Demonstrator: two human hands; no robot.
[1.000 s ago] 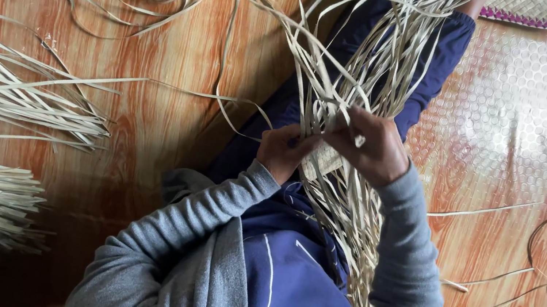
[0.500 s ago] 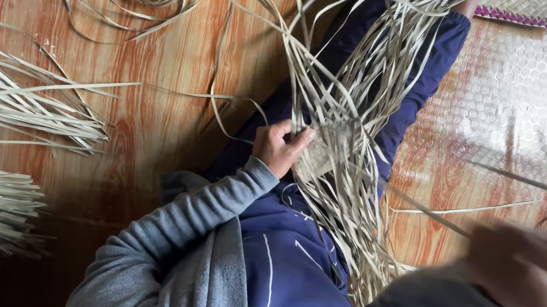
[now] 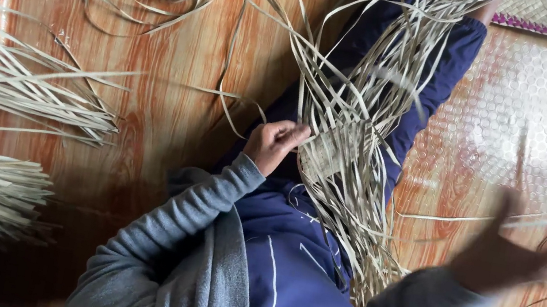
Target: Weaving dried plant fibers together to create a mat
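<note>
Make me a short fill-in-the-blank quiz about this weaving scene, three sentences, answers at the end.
1. The left hand rests on the small woven patch of pale ____ strips lying over the lap.
2. The right hand is blurred and stretched out over the ____-patterned floor.
3. The person wears a ____ cardigan over blue clothing.

Missing words: leaf; wood; grey

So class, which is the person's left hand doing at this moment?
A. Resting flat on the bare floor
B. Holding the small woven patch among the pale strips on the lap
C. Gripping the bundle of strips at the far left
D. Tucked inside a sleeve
B: the left hand pinches the edge of the woven patch on the lap.
</note>
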